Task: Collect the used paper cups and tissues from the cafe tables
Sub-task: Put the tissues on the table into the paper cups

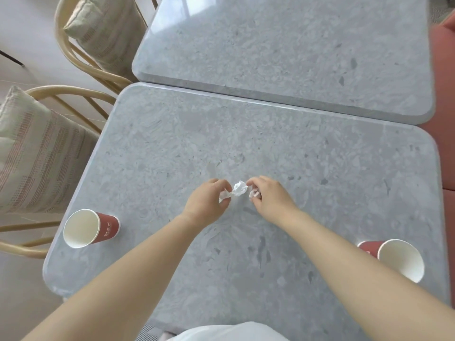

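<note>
Two bare hands are held over the middle of the near desk (152,153), a grey speckled stone top with rounded corners. A crumpled white tissue (239,188) is seen between them, just above or on the surface; which cannot be told. The left hand (207,202) is closed, its fingers pinched on a twisted end of white paper that runs into the crumpled ball. The right hand (268,194) is also curled shut, with a further scrap of white tissue gripped under its fingers and its fingertips touching the ball. Whether one tissue or several pieces are being held cannot be made out. A red paper cup (89,228) with a white inside is placed upright near the desk's near left corner, close to the left edge. A second red cup (394,258) is placed near the right edge, towards the near right corner, partly crossed by the right forearm. A second desk (283,45) of the same stone is butted against the far edge. Two cane chairs with striped cushions (37,153) are seen beside the left edge, and a pink seat (445,70) is seen along the right.
</note>
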